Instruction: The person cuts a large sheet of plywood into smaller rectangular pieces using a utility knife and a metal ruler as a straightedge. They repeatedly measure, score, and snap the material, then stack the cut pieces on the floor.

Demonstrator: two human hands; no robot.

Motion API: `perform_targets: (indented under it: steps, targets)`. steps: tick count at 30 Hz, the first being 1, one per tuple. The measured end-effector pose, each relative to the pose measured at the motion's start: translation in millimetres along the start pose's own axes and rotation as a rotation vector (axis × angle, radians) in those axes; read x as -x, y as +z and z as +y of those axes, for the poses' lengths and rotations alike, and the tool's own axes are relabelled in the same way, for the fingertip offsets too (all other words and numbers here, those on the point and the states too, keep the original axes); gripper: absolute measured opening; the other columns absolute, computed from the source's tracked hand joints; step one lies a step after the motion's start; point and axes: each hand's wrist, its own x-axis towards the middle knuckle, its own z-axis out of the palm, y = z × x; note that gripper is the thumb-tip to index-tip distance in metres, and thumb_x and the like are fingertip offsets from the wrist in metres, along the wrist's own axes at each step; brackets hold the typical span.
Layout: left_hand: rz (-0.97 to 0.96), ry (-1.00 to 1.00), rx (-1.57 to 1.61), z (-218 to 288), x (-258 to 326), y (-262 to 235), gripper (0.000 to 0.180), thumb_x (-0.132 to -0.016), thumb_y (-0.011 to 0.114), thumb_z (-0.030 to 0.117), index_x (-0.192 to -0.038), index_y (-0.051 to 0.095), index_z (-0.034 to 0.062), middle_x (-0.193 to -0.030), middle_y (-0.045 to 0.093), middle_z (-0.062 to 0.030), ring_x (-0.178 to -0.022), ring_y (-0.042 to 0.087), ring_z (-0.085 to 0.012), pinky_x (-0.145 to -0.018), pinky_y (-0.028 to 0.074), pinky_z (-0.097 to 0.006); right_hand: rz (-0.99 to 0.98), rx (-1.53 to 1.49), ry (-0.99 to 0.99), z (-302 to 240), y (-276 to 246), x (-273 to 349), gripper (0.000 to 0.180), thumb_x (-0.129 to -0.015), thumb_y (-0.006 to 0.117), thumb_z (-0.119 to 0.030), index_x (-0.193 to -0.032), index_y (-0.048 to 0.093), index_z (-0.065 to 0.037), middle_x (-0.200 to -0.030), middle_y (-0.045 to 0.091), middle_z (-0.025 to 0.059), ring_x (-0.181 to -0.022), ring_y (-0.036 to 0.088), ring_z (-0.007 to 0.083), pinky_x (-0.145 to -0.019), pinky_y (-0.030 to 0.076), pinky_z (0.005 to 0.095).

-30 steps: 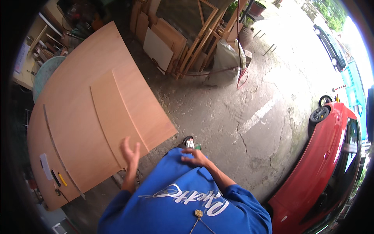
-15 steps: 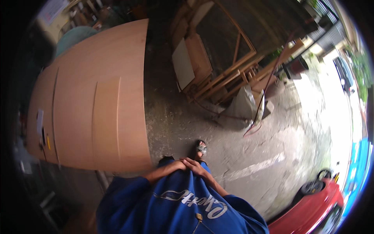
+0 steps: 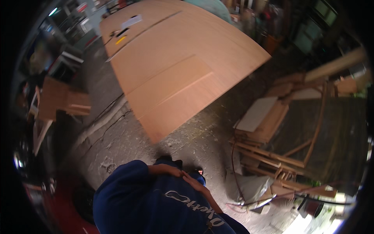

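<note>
I am looking down my blue shirt [image 3: 156, 206] at a concrete floor. My left hand [image 3: 170, 170] and my right hand [image 3: 193, 181] lie flat against the front of the shirt at the waist, touching each other, with nothing in them. A shoe tip [image 3: 199, 171] shows just beyond the hands. Ahead lies a large light-brown plywood sheet [image 3: 183, 66], its near corner about a step from my feet. At its far end lie a white paper [image 3: 131, 21] and a small yellow object [image 3: 120, 39].
A pile of wooden frames and boards [image 3: 276, 136] topped by a white panel [image 3: 257, 114] stands to the right. Small wooden pieces [image 3: 62, 103] sit at the left. A red vehicle body [image 3: 54, 202] fills the lower left. Sawdust covers the cracked floor [image 3: 124, 144].
The view has swung round, so the plywood sheet now lies ahead and the red vehicle is at the left. My left hand came down from the air; both hands now rest on my shirt.
</note>
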Motion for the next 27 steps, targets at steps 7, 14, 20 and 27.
perform_targets:
  steps: [7,14,20,27]
  targets:
    - [0.415,-0.924,-0.312,-113,205,64,0.059,-0.077,0.058,0.059,-0.128,0.055,0.029,-0.139,0.045,-0.009,-0.129,0.037,-0.0371,-0.101,0.026,-0.062,0.149,1.043,0.667,89,-127,25,0.049,-0.077,0.06,-0.058,-0.097,0.071,-0.015,-0.105,0.065,0.0159,-0.108,0.058,0.0309,-0.092,0.043,0.0425]
    - [1.002,-0.997,0.605,-213,301,116,0.05,-0.074,0.07,0.044,-0.106,0.066,0.0059,-0.105,0.067,-0.0144,-0.096,0.064,-0.03,-0.083,0.05,-0.035,1.023,0.455,0.077,-25,-77,-96,0.03,-0.08,0.067,-0.027,-0.097,0.067,-0.002,-0.086,0.068,0.0128,-0.077,0.065,0.0224,-0.069,0.052,0.0336]
    - [1.643,-0.449,0.245,-229,313,-67,0.049,-0.073,0.072,0.033,-0.11,0.062,0.0017,-0.112,0.062,-0.0193,-0.107,0.057,-0.0342,-0.092,0.044,-0.041,0.806,-0.048,-0.138,-179,41,-259,0.044,-0.085,0.065,-0.022,-0.119,0.055,0.003,-0.102,0.064,0.01,-0.089,0.061,0.0164,-0.071,0.05,0.0292]
    - [1.515,-0.481,-0.15,-184,301,-238,0.08,-0.065,0.077,0.038,-0.13,0.045,0.0031,-0.135,0.039,-0.0198,-0.124,0.041,-0.0365,-0.097,0.04,-0.045,0.909,-0.519,0.061,-242,90,-351,0.065,-0.083,0.063,-0.029,-0.136,0.035,-0.004,-0.119,0.054,0.0078,-0.103,0.054,0.0222,-0.076,0.045,0.0373]
